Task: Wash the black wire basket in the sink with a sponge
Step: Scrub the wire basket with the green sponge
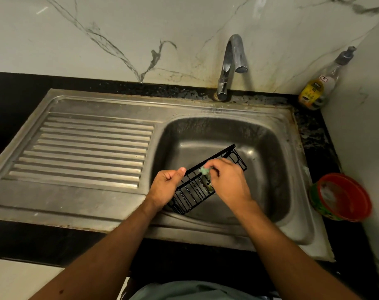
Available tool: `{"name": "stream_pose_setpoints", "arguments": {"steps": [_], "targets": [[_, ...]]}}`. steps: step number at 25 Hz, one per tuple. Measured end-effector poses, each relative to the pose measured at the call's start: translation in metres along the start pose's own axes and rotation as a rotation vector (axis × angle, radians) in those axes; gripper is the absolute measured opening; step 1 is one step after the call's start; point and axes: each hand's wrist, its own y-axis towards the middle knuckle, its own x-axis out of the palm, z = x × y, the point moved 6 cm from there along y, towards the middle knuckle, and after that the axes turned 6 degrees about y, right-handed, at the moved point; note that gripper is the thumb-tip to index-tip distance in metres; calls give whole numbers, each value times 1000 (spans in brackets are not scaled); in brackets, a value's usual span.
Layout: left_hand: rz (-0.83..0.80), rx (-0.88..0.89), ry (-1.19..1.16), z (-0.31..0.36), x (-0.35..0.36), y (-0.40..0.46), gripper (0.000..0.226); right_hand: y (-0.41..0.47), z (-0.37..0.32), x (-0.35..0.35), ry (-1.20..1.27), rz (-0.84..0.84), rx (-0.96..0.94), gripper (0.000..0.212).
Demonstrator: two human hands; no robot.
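A long black wire basket (pixel 192 192) is held tilted over the steel sink basin (pixel 268 148), its far end pointing up and right. My left hand (pixel 165 188) grips the basket's near left end, thumb on the top rail. My right hand (pixel 226 180) pinches a small green sponge (pixel 204 169) against the basket's upper rail near its middle. Most of the sponge is hidden under my fingers.
The tap (pixel 231 66) stands behind the basin with no water running. A ribbed drainboard (pixel 86 148) lies to the left. A soap bottle (pixel 320 83) leans in the back right corner. A red-rimmed round tub (pixel 341 197) sits on the counter to the right.
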Motion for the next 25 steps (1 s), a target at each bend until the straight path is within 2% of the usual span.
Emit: {"name": "stream_pose_setpoints", "arguments": {"steps": [2, 4, 11, 15, 19, 22, 25], "targets": [[-7, 6, -4, 2, 1, -1, 88, 6, 0, 14, -34, -83, -32, 25], [18, 11, 17, 4, 0, -2, 80, -2, 5, 12, -48, -93, -51, 24], [30, -8, 47, -8, -1, 3, 91, -15, -1, -1, -154, -142, -131, 23], [54, -3, 52, -1, -1, -1, 90, 12, -17, 21, -142, -145, -91, 23], [79, 6, 99, 6, -3, -4, 65, -13, 8, 11, -144, -147, 7, 26], [56, 11, 114, 7, 0, -3, 61, -34, 19, -1, -135, -193, 97, 28], [38, 23, 109, 5, -1, -1, 64, -14, 1, 4, -89, -153, 35, 27]]}}
